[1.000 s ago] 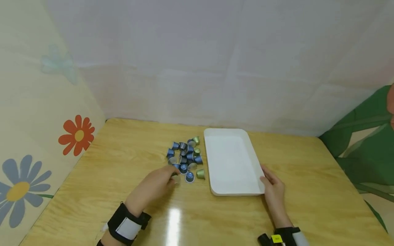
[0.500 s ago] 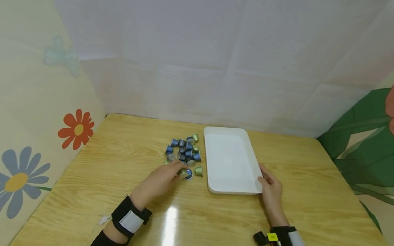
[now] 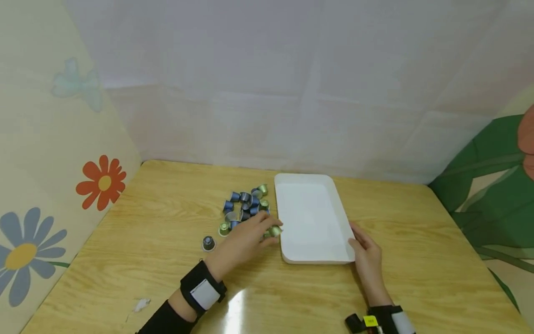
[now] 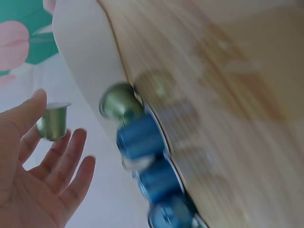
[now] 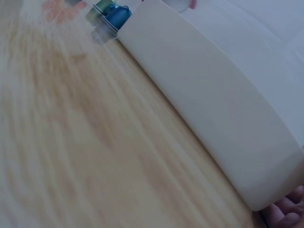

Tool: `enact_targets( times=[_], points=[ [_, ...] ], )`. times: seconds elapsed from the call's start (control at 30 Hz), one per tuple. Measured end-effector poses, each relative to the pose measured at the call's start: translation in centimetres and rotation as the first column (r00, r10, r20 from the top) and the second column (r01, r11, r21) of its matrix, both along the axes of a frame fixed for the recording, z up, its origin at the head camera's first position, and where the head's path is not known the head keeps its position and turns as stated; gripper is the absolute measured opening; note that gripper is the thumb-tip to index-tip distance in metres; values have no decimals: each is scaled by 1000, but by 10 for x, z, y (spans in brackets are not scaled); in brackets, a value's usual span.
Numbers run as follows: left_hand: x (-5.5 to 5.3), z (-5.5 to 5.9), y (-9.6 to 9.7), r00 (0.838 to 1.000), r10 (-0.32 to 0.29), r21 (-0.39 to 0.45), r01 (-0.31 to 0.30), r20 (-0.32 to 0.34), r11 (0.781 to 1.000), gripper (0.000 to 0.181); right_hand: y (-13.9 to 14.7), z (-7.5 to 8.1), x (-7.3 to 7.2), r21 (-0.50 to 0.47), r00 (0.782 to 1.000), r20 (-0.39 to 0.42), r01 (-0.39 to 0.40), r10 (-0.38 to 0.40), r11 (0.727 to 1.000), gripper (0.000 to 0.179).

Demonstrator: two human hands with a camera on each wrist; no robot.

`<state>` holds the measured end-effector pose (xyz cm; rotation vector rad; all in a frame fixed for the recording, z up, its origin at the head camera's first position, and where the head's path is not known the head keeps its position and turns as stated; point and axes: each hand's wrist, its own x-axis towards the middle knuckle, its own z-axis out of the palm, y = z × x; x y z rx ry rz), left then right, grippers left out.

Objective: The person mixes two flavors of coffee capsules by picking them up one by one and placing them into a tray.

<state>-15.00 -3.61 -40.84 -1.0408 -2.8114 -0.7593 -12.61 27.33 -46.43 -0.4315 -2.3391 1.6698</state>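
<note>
My left hand (image 3: pixel 244 239) pinches a green coffee capsule (image 4: pixel 54 122) between thumb and index finger, the other fingers spread below it in the left wrist view. In the head view this hand is right beside the left rim of the white tray (image 3: pixel 317 218). Behind and partly under it lies a cluster of blue, dark and green capsules (image 3: pixel 244 197). At the tray's near right corner, my right hand (image 3: pixel 369 257) grips the rim, thumb on top. Only its fingertips (image 5: pixel 287 209) show in the right wrist view.
A dark capsule (image 3: pixel 208 243) and a green one (image 3: pixel 224 228) stand left of the cluster, close to the left hand. A white scrap or mark (image 3: pixel 142 305) is near the table's front left. A white cloth (image 3: pixel 250 93) hangs behind the wooden table (image 3: pixel 417 246).
My left hand has moved right with the green capsule, from the front of the cluster to the tray's left rim. The right hand stays at the tray's corner.
</note>
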Motion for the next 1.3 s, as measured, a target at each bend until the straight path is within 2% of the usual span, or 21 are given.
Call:
enact_targets(
  times=[0.1,0.2,0.3,0.57,0.73,0.83,1.03,1.3],
  points=[
    [0,1,14,997,6,-52,-10,-76,999,38,0,0,1,5,1000,-1,-11,11,1000,42],
    [0,2,26,987,14,-107,-31,-158,994,37,0,1,1,11,1000,-8,-16,16,1000,41],
    [0,1,36,980,20,-133,-47,-199,990,35,-1,2,0,16,1000,-20,-16,16,1000,41],
    [4,-5,55,987,9,-155,-34,-159,987,37,-5,2,-4,6,999,-31,-20,20,1000,42],
    [7,-7,60,983,10,-203,-48,-184,978,37,-4,1,-2,17,1000,-18,-6,7,1000,42],
    [7,-7,62,979,18,-229,-65,-202,971,35,-2,1,-1,22,1000,-15,4,-3,1000,42],
    [7,-8,60,983,16,-259,-64,-182,964,34,-1,2,-2,25,1000,-6,0,0,1000,42],
    [9,-5,59,993,13,-273,-45,-120,961,35,-2,4,-2,-10,1000,2,-11,11,1000,43]
  ],
)
